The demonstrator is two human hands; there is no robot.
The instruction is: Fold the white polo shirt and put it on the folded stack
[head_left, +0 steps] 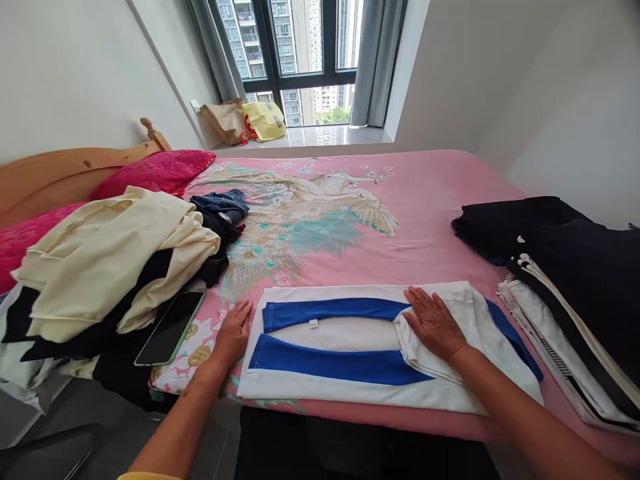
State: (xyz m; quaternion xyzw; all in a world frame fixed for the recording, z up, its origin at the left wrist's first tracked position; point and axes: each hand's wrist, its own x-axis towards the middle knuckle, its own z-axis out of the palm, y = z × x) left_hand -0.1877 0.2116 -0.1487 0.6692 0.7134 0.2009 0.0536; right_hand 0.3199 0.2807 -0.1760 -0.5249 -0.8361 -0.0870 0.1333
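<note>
A white garment with blue panels [345, 365] lies folded into a long strip along the bed's near edge, a small white label showing between the panels. My right hand [434, 321] rests flat on its right part, fingers spread, over a bunched white fold. At the strip's left end, my left hand [235, 331] lies on the bedspread just beside the cloth, its fingers extended and holding nothing. Left of that hand is a phone [171, 329] with a green edge and a dark screen.
A loose heap of clothes, with a cream garment [107, 257] on top, covers the bed's left side. Stacked folded clothes [583, 287] stand at the right. Pink bedspread [425, 220] stretches behind. Paper and yellow bags [265, 121] sit on the windowsill.
</note>
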